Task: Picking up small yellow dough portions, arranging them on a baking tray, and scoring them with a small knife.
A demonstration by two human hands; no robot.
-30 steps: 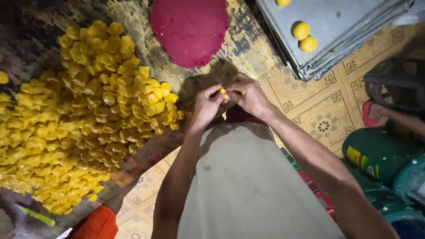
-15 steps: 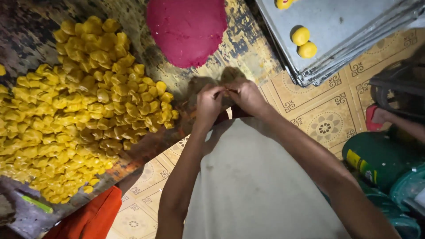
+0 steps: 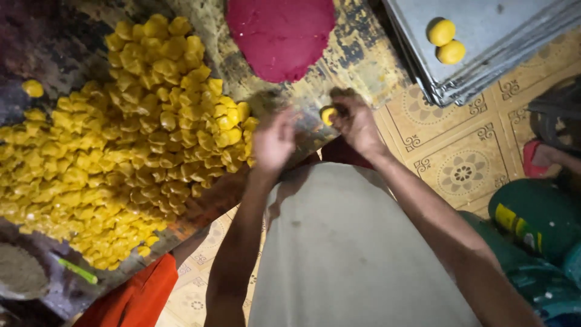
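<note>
My right hand is closed around a small yellow dough ball above the edge of the worn work board. My left hand is blurred, held a little apart from the right, close to the big heap of yellow dough pieces; whether it holds anything cannot be told. A flat round of dark red dough lies on the board just beyond both hands.
A stack of grey metal trays at the top right carries two yellow balls. Patterned floor tiles lie below. A green container sits at right. Orange cloth and a bowl of grey powder are lower left.
My hands were pressed together on one piece; now they have parted, the left moving toward the heap and the right keeping the yellow ball.
</note>
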